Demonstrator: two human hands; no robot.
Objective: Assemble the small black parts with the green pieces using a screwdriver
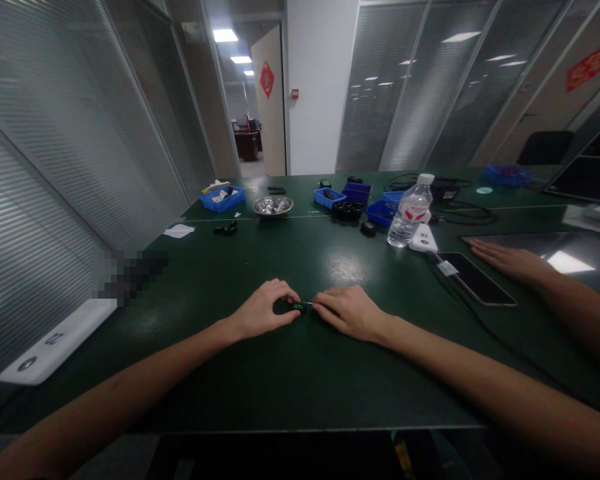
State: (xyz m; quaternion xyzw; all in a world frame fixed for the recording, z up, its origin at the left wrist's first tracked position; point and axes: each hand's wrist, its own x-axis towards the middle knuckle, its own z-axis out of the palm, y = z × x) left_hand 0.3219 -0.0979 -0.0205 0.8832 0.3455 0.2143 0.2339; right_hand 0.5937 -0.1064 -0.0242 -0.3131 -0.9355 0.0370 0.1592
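My left hand [266, 310] pinches a small dark part with a green surface [299, 307] between thumb and fingers, just above the dark green table [260, 387]. Its exact kind is too small to make out. Opposite it, my right hand [351, 313] rests low over the table with fingers closed round a thin silvery piece [308, 304]. That piece points toward the green part, and its other end is hidden by my fingers. The two hands are nearly touching, though I cannot tell whether the two pieces are joined.
Another person's hand [515, 260] lies at the right, near a phone [477, 279]. A water bottle [411, 212], a metal bowl [273, 207], a blue tray [223, 200] and several blue bins [380, 213] stand farther back. A white power bank-like box [60, 340] sits at the left edge.
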